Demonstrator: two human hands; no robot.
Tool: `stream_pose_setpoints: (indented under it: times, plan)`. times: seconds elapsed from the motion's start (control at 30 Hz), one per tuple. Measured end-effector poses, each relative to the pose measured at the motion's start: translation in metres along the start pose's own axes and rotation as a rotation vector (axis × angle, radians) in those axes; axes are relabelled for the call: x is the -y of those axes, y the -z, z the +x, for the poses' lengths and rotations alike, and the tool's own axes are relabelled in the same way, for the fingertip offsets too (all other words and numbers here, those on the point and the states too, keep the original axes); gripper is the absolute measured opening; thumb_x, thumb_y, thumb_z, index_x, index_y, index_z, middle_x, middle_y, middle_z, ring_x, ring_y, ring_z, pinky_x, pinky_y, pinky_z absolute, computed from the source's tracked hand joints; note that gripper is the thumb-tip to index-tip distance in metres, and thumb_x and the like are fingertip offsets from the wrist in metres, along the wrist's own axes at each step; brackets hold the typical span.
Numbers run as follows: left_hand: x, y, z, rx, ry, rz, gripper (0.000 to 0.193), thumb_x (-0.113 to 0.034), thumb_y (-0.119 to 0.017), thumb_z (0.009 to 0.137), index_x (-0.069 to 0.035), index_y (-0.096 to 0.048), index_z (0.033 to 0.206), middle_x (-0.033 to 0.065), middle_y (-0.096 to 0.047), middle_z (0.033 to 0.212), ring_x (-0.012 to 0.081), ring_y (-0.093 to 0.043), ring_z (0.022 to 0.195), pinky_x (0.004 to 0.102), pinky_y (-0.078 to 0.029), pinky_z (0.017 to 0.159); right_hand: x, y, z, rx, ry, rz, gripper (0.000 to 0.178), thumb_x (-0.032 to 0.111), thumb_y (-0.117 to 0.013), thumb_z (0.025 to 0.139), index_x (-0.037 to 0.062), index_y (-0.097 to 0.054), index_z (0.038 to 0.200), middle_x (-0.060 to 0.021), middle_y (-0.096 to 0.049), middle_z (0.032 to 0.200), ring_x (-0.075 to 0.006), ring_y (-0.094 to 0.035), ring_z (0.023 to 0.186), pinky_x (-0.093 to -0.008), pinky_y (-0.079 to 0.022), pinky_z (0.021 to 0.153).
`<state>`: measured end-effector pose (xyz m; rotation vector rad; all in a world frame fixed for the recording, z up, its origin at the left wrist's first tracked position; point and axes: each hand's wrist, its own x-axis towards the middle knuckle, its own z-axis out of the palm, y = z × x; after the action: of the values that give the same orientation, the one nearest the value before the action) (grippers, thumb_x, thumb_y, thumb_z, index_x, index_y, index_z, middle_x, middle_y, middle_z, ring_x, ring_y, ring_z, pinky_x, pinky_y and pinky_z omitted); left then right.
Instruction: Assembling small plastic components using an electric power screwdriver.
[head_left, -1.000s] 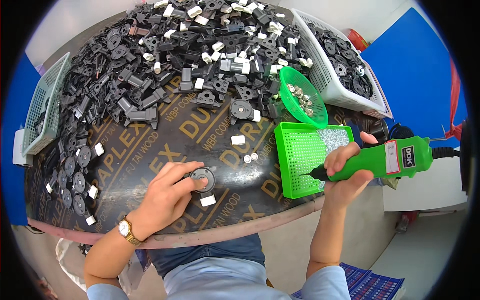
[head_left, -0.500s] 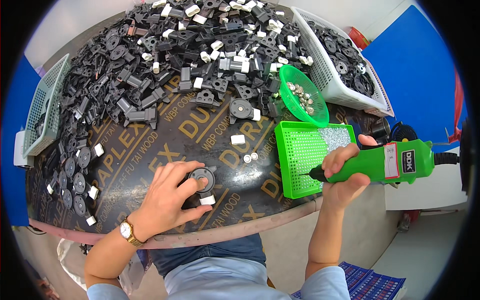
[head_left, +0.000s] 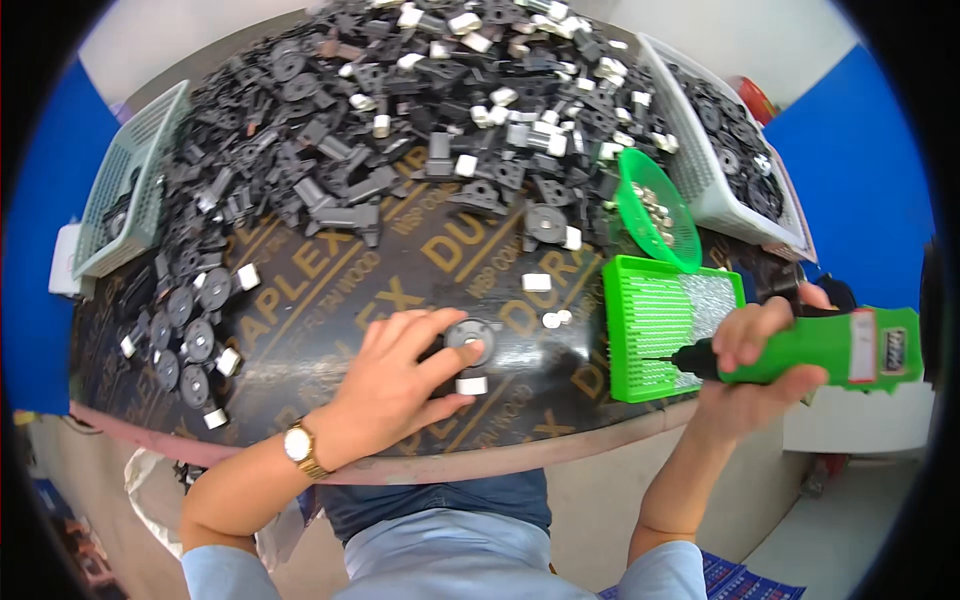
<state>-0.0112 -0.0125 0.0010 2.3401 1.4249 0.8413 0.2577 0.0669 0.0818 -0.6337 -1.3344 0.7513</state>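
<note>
My left hand [head_left: 392, 372] grips a black plastic part [head_left: 470, 335] with a round disc and a white end cap [head_left: 472, 386], lying on the dark table. Its index finger presses the middle of the disc and its thumb is by the cap. In my right hand [head_left: 757, 350] is a green electric screwdriver [head_left: 835, 350], held sideways with its bit pointing left over a green perforated tray [head_left: 622, 375]. Small silver screws [head_left: 712, 305] fill the tray's right side. Whether a screw sits on the bit is too small to tell.
A white block [head_left: 537, 283] and two small shiny round pieces [head_left: 557, 319] lie between hand and tray. Behind stand a green basket [head_left: 645, 205], a white crate [head_left: 690, 130] and a heap of black parts [head_left: 400, 110]. At left are assembled parts [head_left: 198, 340] and a pale basket [head_left: 130, 180].
The whole view has shifted, so the table and its things appear further right. My left hand stays on the black part, and the screwdriver bit is still over the tray.
</note>
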Motion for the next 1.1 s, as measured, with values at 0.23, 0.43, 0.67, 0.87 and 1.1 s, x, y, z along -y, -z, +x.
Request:
stream_pose_setpoints:
  times: [0.23,0.43,0.67,0.87,1.1]
  plan:
    - [0.002,-0.005,0.000,-0.016,0.007,-0.044,0.055,-0.020,-0.078,0.064,-0.013,-0.057,0.114,0.0110,-0.047,0.126,0.0310,-0.048,0.108,0.0407,-0.039,0.086,-0.025,-0.094,-0.006,0.363,-0.009,0.530,0.085,0.055,-0.065,0.074,-0.0012,-0.033,0.129,-0.0075,-0.056,0.067,-0.0156,-0.055,0.055,-0.0268,-0.047,0.050]
    - [0.004,0.000,-0.001,0.010,0.003,-0.051,0.055,-0.021,-0.078,0.065,-0.014,-0.057,0.116,0.0111,-0.047,0.126,0.0305,-0.048,0.108,0.0404,-0.039,0.084,-0.035,-0.114,-0.011,0.427,0.061,0.274,0.086,0.070,-0.048,0.076,0.0013,-0.032,0.126,-0.0009,-0.045,0.059,-0.0091,-0.040,0.041,-0.0223,-0.040,0.039]
    - [0.005,0.002,-0.001,0.039,0.002,-0.045,0.054,-0.021,-0.077,0.066,-0.012,-0.057,0.115,0.0128,-0.047,0.126,0.0313,-0.047,0.109,0.0405,-0.040,0.084,-0.034,-0.120,-0.015,0.410,-0.119,0.177,0.081,0.064,-0.061,0.073,0.0031,-0.035,0.120,-0.0022,-0.046,0.058,-0.0105,-0.042,0.043,-0.0233,-0.038,0.040]
    - [0.005,-0.002,0.001,0.002,-0.006,-0.138,0.048,-0.013,-0.074,0.068,-0.007,-0.056,0.112,0.0169,-0.047,0.121,0.0336,-0.049,0.105,0.0411,-0.044,0.087,-0.040,-0.134,-0.022,0.353,-0.064,0.087,0.062,0.041,-0.073,0.077,-0.0011,-0.042,0.111,-0.0042,-0.050,0.063,-0.0106,-0.047,0.048,-0.0225,-0.039,0.043]
    - [0.004,-0.002,0.002,-0.013,-0.018,-0.140,0.047,-0.015,-0.075,0.067,-0.009,-0.058,0.111,0.0161,-0.048,0.118,0.0332,-0.049,0.101,0.0411,-0.044,0.086,-0.036,-0.139,-0.028,0.246,-0.067,0.166,0.053,0.024,-0.074,0.079,-0.0032,-0.044,0.113,-0.0051,-0.051,0.066,-0.0106,-0.049,0.051,-0.0213,-0.041,0.047]
